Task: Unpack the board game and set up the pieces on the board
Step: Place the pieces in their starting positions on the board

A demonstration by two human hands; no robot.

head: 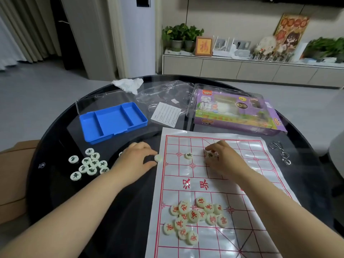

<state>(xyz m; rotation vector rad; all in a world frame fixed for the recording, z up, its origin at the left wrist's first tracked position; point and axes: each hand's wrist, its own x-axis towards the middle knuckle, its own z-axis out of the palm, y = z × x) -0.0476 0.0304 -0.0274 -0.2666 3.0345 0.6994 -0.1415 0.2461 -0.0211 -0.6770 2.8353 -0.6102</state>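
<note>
A white paper board (219, 185) with a red grid lies on the round black table (55, 183). One dark-lettered piece (189, 155) stands alone on the far half of the board. My right hand (221, 157) pinches another dark-lettered piece (211, 155) against the board beside it. My left hand (137, 157) rests on the table at the board's left edge, its fingertips on a pale piece (158, 157). Several dark-lettered pieces (89, 163) lie loose on the table to the left. A pile of red-lettered pieces (195, 216) lies on the near half of the board.
An open blue plastic tray (113, 121) with a clear lid sits at the back left. A purple game box (234, 110), a clear bag (165, 94), a leaflet (165, 114) and a crumpled tissue (128, 84) lie behind the board. Metal wire rings (282, 152) lie to its right.
</note>
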